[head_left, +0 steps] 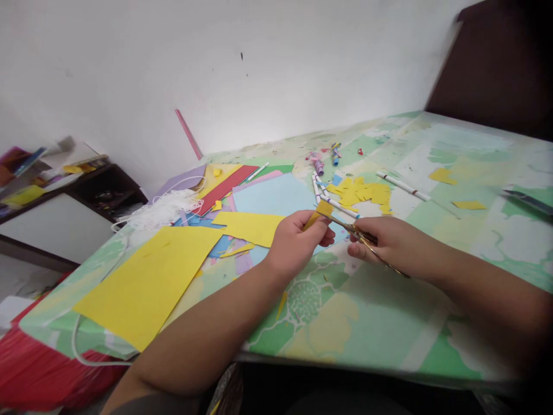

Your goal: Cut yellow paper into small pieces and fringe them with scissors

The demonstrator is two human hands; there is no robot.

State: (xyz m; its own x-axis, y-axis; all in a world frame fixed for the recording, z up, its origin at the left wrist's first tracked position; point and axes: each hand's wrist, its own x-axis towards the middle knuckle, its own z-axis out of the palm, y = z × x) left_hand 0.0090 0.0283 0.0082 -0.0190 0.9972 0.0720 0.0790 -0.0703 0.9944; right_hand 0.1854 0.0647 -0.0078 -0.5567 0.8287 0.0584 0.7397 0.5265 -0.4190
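Note:
Between the thumb and fingers of my left hand (pixel 300 237) is a small yellow paper piece (pixel 322 212), pinched and held up over the table. My right hand (pixel 384 242) grips a pair of scissors (pixel 367 239) with gold-coloured handles. The scissor blades point left and meet the paper's edge by my left fingertips. Just beyond my hands lies a pile of cut yellow paper bits (pixel 363 193). To the left of my left hand are a yellow strip (pixel 250 227) and a large yellow sheet (pixel 151 282).
White markers (pixel 401 185) lie on the flowered tablecloth (pixel 328 340). Light blue paper (pixel 274 196), a red strip (pixel 227 187) and tangled white string (pixel 173 207) are at the left. Small rolled paper pieces (pixel 318 164) stand at the back. A dark blade-like tool (pixel 529 202) lies far right.

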